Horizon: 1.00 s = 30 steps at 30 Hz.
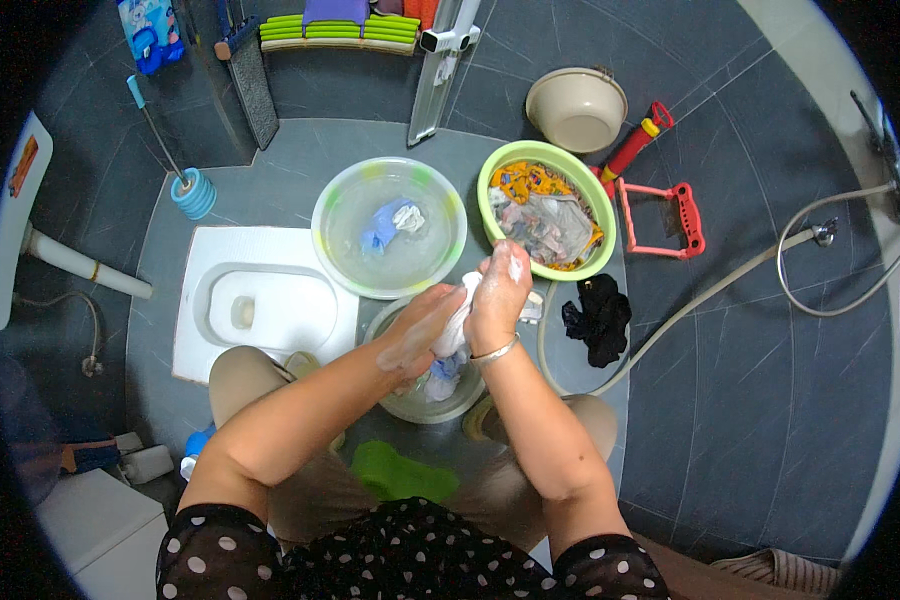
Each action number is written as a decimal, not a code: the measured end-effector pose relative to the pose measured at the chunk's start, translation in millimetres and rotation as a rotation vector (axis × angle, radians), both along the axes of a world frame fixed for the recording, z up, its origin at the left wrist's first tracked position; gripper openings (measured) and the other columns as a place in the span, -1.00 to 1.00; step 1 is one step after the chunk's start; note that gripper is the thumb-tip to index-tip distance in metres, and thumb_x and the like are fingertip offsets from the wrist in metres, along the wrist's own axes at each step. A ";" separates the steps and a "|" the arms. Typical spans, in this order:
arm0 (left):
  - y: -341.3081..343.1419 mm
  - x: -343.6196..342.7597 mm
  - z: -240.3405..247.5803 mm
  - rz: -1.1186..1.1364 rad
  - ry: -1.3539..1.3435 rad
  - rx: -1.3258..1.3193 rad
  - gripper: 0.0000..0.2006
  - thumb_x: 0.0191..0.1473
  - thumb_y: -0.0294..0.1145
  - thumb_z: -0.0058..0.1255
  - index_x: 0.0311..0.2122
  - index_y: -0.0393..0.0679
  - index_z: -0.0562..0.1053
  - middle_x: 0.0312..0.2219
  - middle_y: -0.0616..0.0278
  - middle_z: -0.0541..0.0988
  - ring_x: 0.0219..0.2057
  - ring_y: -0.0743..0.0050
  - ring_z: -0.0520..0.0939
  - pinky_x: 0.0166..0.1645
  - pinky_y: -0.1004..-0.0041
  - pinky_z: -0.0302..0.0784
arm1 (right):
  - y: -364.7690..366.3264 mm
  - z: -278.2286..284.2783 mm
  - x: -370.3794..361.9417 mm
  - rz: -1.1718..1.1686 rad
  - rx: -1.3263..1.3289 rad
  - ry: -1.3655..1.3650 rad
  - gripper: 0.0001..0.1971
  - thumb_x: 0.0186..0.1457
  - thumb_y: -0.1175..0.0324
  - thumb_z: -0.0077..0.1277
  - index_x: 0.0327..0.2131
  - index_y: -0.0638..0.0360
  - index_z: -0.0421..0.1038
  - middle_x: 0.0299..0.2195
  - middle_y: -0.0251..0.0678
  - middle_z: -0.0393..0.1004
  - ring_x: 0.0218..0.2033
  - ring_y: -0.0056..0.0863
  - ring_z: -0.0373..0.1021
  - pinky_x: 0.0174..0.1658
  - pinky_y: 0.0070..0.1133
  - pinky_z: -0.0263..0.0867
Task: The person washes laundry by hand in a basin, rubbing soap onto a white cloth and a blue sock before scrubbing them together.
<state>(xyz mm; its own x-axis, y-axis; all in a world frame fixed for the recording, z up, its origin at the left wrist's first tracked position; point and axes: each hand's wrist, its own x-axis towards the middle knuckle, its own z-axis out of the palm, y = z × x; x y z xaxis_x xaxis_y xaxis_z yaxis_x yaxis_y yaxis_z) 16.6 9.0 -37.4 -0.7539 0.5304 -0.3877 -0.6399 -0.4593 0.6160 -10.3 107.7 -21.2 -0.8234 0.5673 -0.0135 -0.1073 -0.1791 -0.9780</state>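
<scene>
Dotted sleeves (215,557) are nearest, and the left hand (426,322) and right hand (498,302) squeeze a white cloth (456,328), which slippery suds (515,268) could drop into the near tub (410,414).

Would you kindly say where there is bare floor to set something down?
Bare grey floor lies between the squat toilet, the blue brush holder and the clear basin, with a narrow strip left of the toilet. It is crowded around the right hand: the lower basin, lime-green basin, black cloth and hose sit close together.
</scene>
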 end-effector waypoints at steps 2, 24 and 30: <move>3.5 -6.9 -12.1 0.014 -0.003 -0.004 -0.75 0.16 -0.28 -0.20 -0.12 -0.17 0.34 -0.22 0.19 0.45 -0.22 0.48 0.48 -0.14 0.39 0.41 | 1.6 -1.6 -2.2 -0.053 -0.182 -0.014 -0.86 0.13 0.35 -0.12 -0.32 0.22 0.30 -0.51 -0.46 0.28 -0.51 -0.68 0.18 -0.41 -0.64 0.19; -22.0 -21.8 -16.6 0.296 0.268 -0.140 -0.74 0.13 -0.20 -0.16 -0.38 -0.20 0.41 -0.56 0.33 0.38 -0.55 0.58 0.39 -0.48 0.46 0.30 | -53.4 26.9 56.2 0.229 0.682 0.054 -0.86 0.12 0.42 -0.15 -0.26 0.22 0.33 -0.48 -0.08 0.44 -0.48 -0.37 0.42 -0.39 -0.50 0.31; -5.8 -9.6 -0.4 0.205 -0.068 0.094 -0.78 0.19 -0.27 -0.24 -0.26 -0.18 0.39 -0.40 0.26 0.47 -0.38 0.52 0.50 -0.30 0.51 0.43 | -28.9 13.1 27.6 0.116 0.655 -0.091 -0.82 0.12 0.37 -0.16 -0.23 0.23 0.28 -0.40 -0.03 0.43 -0.35 -0.04 0.39 -0.28 -0.37 0.29</move>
<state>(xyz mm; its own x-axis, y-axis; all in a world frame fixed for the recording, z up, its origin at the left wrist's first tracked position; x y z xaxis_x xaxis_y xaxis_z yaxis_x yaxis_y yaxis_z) 7.0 3.3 -37.8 -0.8235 0.4047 -0.3976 -0.5658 -0.6372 0.5233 17.2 78.7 -8.2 -0.8912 0.3902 0.2314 -0.0350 0.4496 -0.8926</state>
